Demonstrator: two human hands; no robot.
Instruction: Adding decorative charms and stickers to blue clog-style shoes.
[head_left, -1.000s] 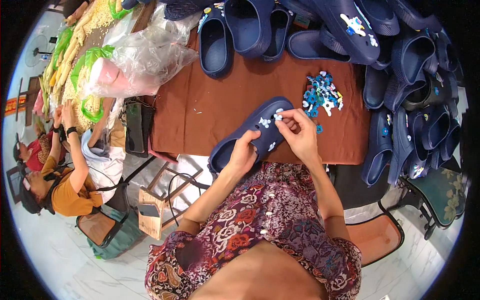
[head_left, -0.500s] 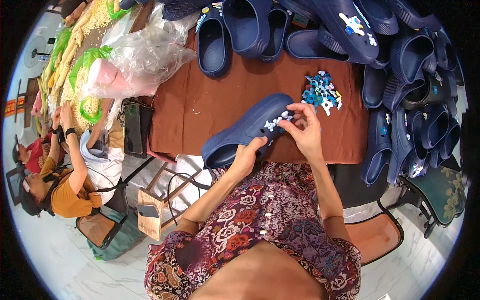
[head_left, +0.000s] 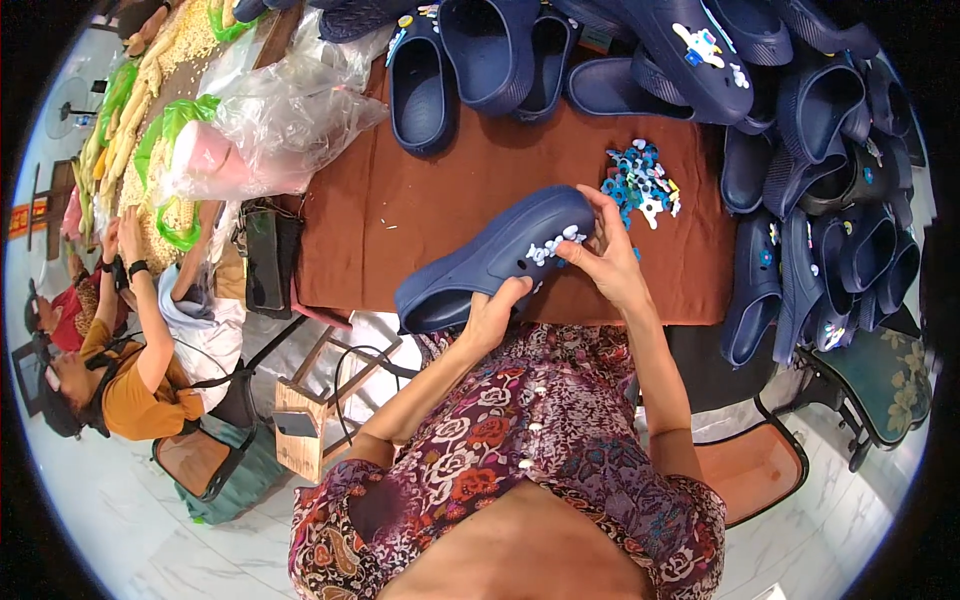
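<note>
A navy clog (head_left: 490,238) is held at a slant over the near edge of the brown-covered table, toe up to the right. My left hand (head_left: 495,312) grips its opening side, thumb on the upper and the other fingers hidden by the shoe. Around the toe end closes my right hand (head_left: 612,262), its thumb pressing beside the white charms (head_left: 553,247) set in the clog's upper. Dark holes show near these charms. Just beyond my right hand lies a pile of blue, white and teal charms (head_left: 640,180).
Many navy clogs (head_left: 822,112) are heaped along the table's far and right sides, some with charms. A clear plastic bag (head_left: 300,120) and a black phone-like object (head_left: 266,262) lie left on the brown cloth (head_left: 370,250). Farther left, a co-worker (head_left: 150,395) reaches toward pale kernels (head_left: 150,232).
My right fingers have gone from a bent pinch above the charms to wrapping the toe, thumb on the upper. The clog has shifted slightly left; my left hand keeps its hold.
</note>
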